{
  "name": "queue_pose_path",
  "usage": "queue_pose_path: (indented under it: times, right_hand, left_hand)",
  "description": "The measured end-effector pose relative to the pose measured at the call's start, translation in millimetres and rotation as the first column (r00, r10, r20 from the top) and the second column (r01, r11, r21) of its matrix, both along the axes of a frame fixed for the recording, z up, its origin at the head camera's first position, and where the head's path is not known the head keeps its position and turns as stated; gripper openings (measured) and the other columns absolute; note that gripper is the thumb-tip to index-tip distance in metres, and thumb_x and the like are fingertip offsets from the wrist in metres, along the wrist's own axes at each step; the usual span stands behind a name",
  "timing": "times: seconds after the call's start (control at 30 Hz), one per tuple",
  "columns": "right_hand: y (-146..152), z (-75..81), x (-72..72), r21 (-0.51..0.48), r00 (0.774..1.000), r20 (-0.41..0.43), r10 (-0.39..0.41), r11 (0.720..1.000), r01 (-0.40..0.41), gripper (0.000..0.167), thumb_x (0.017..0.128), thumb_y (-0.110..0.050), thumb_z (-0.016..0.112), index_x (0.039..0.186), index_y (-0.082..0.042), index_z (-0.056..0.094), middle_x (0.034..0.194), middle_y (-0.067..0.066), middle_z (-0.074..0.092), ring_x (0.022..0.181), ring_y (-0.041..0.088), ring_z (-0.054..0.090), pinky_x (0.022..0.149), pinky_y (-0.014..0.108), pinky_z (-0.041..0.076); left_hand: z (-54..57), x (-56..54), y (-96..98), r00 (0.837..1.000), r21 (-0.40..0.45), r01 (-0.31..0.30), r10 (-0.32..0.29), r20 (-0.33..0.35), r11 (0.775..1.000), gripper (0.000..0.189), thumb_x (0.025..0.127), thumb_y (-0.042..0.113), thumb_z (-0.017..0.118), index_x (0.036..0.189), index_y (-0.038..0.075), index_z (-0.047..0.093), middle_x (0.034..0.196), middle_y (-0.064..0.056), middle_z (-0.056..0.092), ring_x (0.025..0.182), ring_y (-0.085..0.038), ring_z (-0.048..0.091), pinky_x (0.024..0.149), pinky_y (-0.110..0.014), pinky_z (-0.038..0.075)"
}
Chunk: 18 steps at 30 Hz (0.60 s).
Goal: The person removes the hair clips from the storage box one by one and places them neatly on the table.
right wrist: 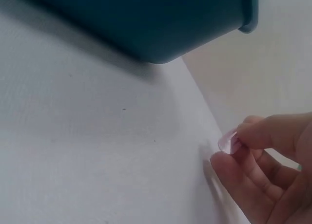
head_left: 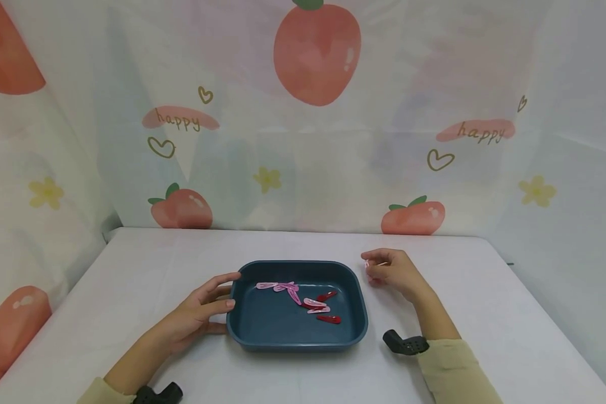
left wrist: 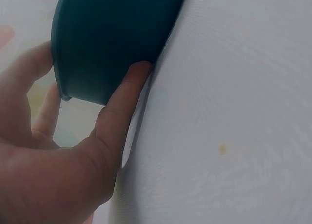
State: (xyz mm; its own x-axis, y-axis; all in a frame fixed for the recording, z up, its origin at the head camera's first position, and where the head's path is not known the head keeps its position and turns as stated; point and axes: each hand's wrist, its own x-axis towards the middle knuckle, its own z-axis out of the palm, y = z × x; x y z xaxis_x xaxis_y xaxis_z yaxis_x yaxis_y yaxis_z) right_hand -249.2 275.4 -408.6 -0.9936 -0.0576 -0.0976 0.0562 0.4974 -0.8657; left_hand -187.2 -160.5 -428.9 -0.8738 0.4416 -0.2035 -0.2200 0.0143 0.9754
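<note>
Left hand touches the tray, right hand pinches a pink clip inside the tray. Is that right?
Not quite: the head view shows the right hand pinching the pink clip outside the tray, to its right. The left hand does touch it.

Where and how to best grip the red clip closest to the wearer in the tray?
Probably a pinch across its narrow middle, coming from above: the red clip lies flat, lengthwise roughly left-right, and the tray's raised walls hinder a low approach. Lean in from the wearer's side; a pink clip lies just beyond it.
</note>
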Motion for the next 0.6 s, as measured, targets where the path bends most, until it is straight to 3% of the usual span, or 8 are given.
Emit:
queue_pose_path:
  times: [0.37, 0.6]
  right_hand:
    - [-9, -3.6, 0.1, 0.100, 0.999, 0.006, -0.047, 0.994, 0.047, 0.032, 0.091, -0.003, 0.068, 0.123, 0.000, 0.067, 0.095, 0.013, 0.065, 0.076, 0.021, 0.062, 0.071, 0.028, 0.059]
    - [-12, -6.0, 1.0, 0.164, 0.998, -0.006, -0.062, 0.985, 0.062, 0.032, 0.091, -0.004, 0.069, 0.122, -0.002, 0.067, 0.098, 0.014, 0.067, 0.078, 0.019, 0.063, 0.072, 0.029, 0.059]
  left_hand:
    - [-0.4, -0.8, 0.4, 1.000, -0.013, -0.014, 0.014, 0.007, 1.000, 0.060, 0.099, 0.019, 0.063, 0.153, 0.022, 0.036, 0.161, -0.022, 0.023, 0.140, -0.047, 0.035, 0.092, -0.061, 0.052]
    - [-1.0, -0.7, 0.6, 1.000, -0.013, -0.012, 0.012, 0.006, 1.000, 0.060, 0.099, 0.020, 0.062, 0.153, 0.022, 0.036, 0.160, -0.022, 0.024, 0.140, -0.047, 0.036, 0.092, -0.060, 0.052]
